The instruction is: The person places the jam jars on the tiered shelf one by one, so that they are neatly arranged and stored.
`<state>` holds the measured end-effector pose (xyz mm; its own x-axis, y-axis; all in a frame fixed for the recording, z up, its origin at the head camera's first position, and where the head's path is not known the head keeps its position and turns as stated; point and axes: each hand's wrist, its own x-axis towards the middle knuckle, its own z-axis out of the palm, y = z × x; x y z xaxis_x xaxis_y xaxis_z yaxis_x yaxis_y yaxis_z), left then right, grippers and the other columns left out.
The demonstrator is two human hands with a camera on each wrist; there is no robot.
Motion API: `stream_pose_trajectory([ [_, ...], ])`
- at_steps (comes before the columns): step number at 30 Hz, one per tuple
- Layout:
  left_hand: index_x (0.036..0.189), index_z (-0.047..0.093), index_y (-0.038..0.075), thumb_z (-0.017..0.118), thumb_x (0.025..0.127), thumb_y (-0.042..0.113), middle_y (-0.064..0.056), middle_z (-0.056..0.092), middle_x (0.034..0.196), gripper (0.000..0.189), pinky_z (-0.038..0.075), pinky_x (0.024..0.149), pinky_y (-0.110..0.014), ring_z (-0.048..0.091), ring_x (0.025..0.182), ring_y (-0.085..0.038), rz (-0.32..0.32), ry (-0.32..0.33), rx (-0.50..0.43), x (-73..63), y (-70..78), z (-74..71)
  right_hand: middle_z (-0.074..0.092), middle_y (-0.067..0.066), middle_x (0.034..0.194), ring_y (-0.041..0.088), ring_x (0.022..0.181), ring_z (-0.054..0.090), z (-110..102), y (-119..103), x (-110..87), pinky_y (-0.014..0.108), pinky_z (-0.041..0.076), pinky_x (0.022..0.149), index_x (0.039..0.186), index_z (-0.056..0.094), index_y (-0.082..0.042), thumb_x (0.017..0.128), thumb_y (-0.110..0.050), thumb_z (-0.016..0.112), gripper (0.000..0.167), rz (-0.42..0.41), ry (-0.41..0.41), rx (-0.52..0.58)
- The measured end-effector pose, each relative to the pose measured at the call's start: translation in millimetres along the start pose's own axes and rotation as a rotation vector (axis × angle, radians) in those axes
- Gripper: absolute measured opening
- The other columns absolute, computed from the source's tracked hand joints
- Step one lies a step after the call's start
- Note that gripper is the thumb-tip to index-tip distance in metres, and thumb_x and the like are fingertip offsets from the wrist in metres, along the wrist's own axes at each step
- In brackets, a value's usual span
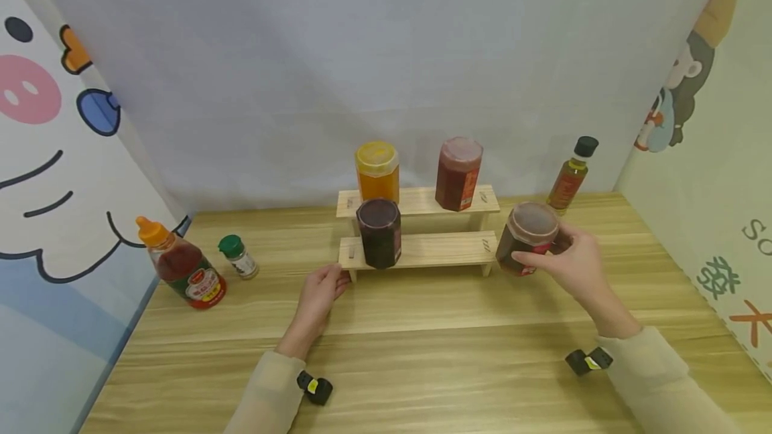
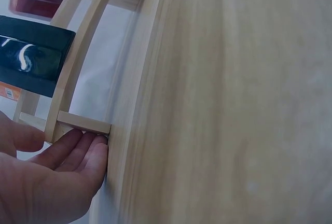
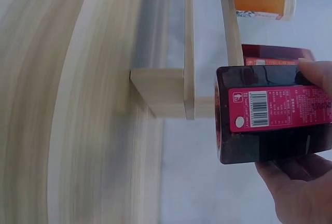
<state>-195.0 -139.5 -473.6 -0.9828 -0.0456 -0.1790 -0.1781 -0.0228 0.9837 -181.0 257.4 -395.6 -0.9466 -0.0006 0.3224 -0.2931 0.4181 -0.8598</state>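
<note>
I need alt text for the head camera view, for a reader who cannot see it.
A person's right hand grips a dark brown jar beside a two-step wooden rack, while the left hand touches the rack's left foot. Three jars stand on the rack.

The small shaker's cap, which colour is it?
Green; the shaker shows best in the head view.

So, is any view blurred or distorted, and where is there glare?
Head view: sharp, even light, soft shadows, wooden table edges bowed. Left wrist view: table surface blurred, glare streak on the dark jar. Right wrist view: rack curved by the lens, label of the held jar readable.
</note>
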Motion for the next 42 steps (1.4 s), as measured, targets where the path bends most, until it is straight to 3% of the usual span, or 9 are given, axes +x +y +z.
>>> stream_pose_trajectory([
  [6, 0.127, 0.047, -0.018, 0.038, 0.104, 0.014, -0.031, 0.052, 0.122, 0.040, 0.044, 0.098, -0.040, 0.052, 0.114, -0.038, -0.006, 0.009, -0.007, -0.7, 0.5, -0.3, 0.065, 0.010, 0.111, 0.009, 0.097, 0.063, 19, -23, 3.7, 0.021, 0.052, 0.082, 0.126, 0.059, -0.001, 0.070, -0.005, 0.085, 0.062, -0.024, -0.005, 0.065],
  [12, 0.128, 0.047, -0.018, 0.038, 0.104, 0.014, -0.031, 0.053, 0.122, 0.040, 0.044, 0.097, -0.039, 0.052, 0.114, -0.038, 0.001, 0.006, -0.011, -0.8, 0.3, 0.9, 0.065, 0.010, 0.113, 0.011, 0.100, 0.062, 33, -19, 12.2, 0.022, 0.051, 0.084, 0.126, 0.060, -0.002, 0.070, -0.006, 0.086, 0.062, 0.004, -0.006, 0.098],
  [23, 0.127, 0.046, -0.018, 0.038, 0.104, 0.014, -0.032, 0.052, 0.123, 0.040, 0.044, 0.098, -0.039, 0.052, 0.114, -0.038, 0.006, -0.002, -0.016, -0.9, 0.4, 0.0, 0.064, 0.018, 0.113, 0.012, 0.100, 0.061, 49, -38, 17.0, 0.023, 0.050, 0.086, 0.123, 0.059, 0.005, 0.071, -0.006, 0.085, 0.059, 0.006, -0.001, 0.096],
  [32, 0.128, 0.045, -0.019, 0.039, 0.104, 0.013, -0.033, 0.051, 0.123, 0.040, 0.043, 0.098, -0.040, 0.052, 0.115, -0.039, 0.001, 0.001, -0.021, -0.8, 1.0, -0.4, 0.065, 0.019, 0.109, 0.012, 0.096, 0.062, 63, -35, 23.6, 0.023, 0.051, 0.083, 0.120, 0.061, 0.007, 0.069, -0.002, 0.085, 0.056, -0.003, 0.010, 0.097],
  [42, 0.126, 0.046, -0.019, 0.037, 0.105, 0.013, -0.033, 0.053, 0.122, 0.040, 0.044, 0.097, -0.039, 0.053, 0.114, -0.039, 0.001, 0.008, -0.002, -1.3, 2.2, 0.3, 0.067, 0.013, 0.107, 0.017, 0.096, 0.063, 78, -1, 32.5, 0.023, 0.052, 0.082, 0.120, 0.064, -0.001, 0.065, -0.012, 0.090, 0.061, 0.027, 0.047, 0.103],
])
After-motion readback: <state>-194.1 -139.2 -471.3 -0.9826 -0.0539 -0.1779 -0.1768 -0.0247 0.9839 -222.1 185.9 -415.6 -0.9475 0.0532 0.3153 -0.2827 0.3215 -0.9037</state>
